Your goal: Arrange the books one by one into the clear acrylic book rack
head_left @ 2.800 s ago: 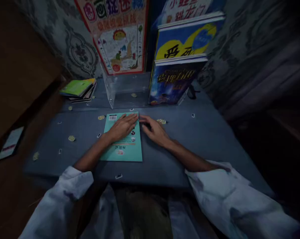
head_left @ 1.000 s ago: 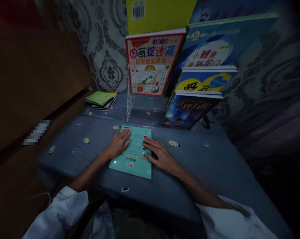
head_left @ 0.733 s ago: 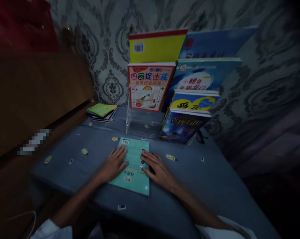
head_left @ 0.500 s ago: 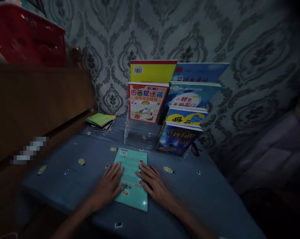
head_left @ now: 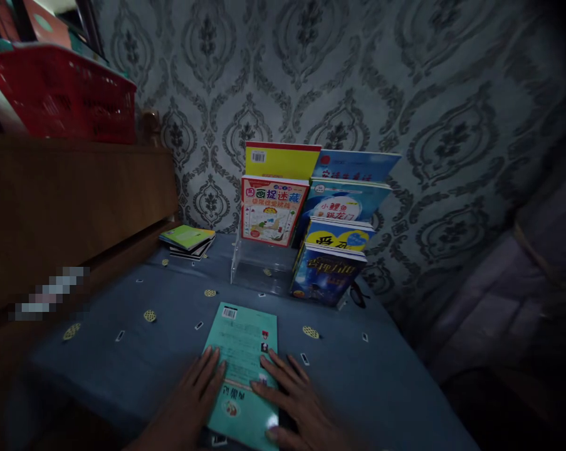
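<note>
A teal paperback book (head_left: 245, 338) lies flat on the blue patterned tablecloth, its barcode corner at the far left. On its left edge rest the fingers of my left hand (head_left: 195, 382), stretched out, with the thumb hidden. My right hand (head_left: 294, 394) lies across the right edge, fingers spread, the thumb near the book's lower right corner. Neither hand is closed around the book. Beyond it stands a clear acrylic book rack (head_left: 259, 275) in tiers. A red picture-puzzle book (head_left: 273, 210) leans in its left column, and a dark blue book (head_left: 327, 275) fronts the right column.
A small stack of books (head_left: 188, 238) lies at the table's back left. Black-framed glasses (head_left: 358, 294) sit beside the rack. To the left, a red plastic basket (head_left: 76, 94) stands on a wooden cabinet (head_left: 76, 207). Patterned wallpaper (head_left: 264, 81) covers the wall behind.
The view has tilted up, so the book and both hands appear lower in the picture. My hands stay on the book's two sides, and the right thumb now shows at its lower right.
</note>
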Tool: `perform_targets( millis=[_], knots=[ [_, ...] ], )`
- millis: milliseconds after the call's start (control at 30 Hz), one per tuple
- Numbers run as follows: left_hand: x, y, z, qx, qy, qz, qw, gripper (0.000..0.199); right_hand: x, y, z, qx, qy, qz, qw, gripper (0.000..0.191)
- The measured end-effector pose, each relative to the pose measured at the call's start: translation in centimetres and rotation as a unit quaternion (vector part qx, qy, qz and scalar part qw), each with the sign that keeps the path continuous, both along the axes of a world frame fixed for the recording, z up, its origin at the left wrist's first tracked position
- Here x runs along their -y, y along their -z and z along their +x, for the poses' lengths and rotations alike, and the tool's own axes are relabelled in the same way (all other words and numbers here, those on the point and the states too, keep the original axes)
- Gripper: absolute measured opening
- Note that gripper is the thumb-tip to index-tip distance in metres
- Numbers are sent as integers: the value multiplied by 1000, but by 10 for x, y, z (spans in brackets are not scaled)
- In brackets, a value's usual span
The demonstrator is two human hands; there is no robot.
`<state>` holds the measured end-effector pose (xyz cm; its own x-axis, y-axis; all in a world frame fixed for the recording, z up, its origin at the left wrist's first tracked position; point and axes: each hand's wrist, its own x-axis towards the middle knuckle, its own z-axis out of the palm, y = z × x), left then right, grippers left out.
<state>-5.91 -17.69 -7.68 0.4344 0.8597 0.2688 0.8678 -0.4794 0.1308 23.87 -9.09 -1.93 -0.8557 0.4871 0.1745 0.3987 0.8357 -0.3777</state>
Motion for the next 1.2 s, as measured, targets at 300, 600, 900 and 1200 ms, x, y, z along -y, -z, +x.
perform_targets(
  millis=[300, 600, 900, 1200],
  knots=[
    [47, 15, 16, -19, -39, 57, 997, 89, 28, 19, 16, -8, -73, 83, 994, 87],
    [46, -36, -10, 37, 70, 35, 996, 94, 32, 12, 19, -84, -62, 51, 993, 64],
    [-28, -135, -6, 531, 29, -93, 842, 77, -4, -21, -9, -281, 134, -105, 945, 38],
    [-98, -103, 22, 654, 61, -37, 753, 78, -28, -19, -30, -296, 361, -118, 876, 48]
  ],
)
